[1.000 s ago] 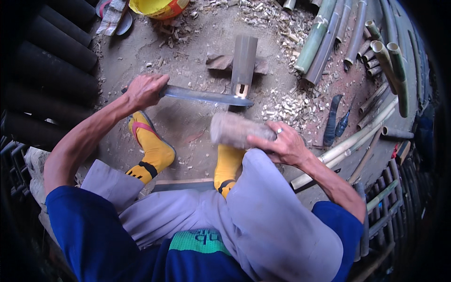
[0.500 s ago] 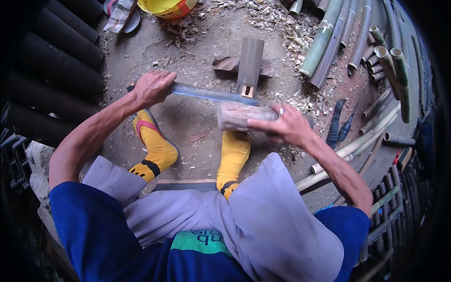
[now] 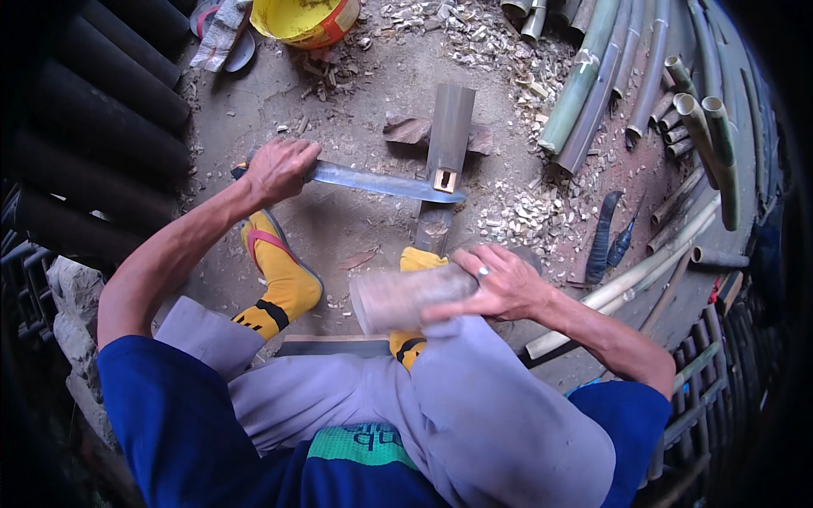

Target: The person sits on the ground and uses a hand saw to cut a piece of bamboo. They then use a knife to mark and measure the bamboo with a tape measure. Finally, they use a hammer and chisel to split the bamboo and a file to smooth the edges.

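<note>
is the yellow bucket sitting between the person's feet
No, the yellow bucket stands at the far top edge of the head view, well beyond the left hand gripping the long knife.

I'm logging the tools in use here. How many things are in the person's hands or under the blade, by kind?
Long knife in the left hand: 1
Wooden mallet in the right hand: 1
Upright bamboo piece under the blade: 1
Total: 3

A single head-worn fisheye view looks steeply down, close over the lap and dirt floor [image 3: 339, 220].
</note>
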`<state>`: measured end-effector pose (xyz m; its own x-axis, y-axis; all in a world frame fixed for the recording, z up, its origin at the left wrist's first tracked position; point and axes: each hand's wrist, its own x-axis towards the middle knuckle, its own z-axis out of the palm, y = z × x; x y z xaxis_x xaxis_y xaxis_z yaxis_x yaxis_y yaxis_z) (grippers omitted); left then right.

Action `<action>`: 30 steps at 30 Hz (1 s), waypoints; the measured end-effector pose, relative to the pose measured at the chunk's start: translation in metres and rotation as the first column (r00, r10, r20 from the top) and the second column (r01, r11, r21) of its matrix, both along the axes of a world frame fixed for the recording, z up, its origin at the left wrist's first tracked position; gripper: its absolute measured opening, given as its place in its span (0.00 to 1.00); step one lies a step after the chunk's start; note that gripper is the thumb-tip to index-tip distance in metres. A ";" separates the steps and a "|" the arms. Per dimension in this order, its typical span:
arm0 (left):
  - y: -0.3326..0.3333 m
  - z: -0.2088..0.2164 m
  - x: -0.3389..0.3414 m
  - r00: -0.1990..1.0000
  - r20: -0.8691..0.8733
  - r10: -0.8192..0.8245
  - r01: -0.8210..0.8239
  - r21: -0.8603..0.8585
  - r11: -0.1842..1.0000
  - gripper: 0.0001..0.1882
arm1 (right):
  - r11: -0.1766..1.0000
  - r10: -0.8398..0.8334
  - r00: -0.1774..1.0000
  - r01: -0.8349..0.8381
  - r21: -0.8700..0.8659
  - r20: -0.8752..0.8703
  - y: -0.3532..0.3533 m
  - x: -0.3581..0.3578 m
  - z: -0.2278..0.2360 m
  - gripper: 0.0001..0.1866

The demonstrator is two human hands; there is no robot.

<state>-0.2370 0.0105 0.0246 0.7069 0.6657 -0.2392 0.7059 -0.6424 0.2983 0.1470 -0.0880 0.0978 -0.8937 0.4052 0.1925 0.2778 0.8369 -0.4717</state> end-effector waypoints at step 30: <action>0.051 0.031 0.021 0.961 -0.174 0.216 -0.276 -0.506 0.817 0.16 | 0.330 -0.901 0.432 0.736 -0.592 0.034 -0.006 0.025 0.017 0.50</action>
<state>-0.2158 0.0620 0.0557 0.4877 0.5690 -0.6621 0.8651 -0.2129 0.4542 0.1722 -0.0942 0.1152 0.0128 0.9933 -0.1148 0.4893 -0.1064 -0.8656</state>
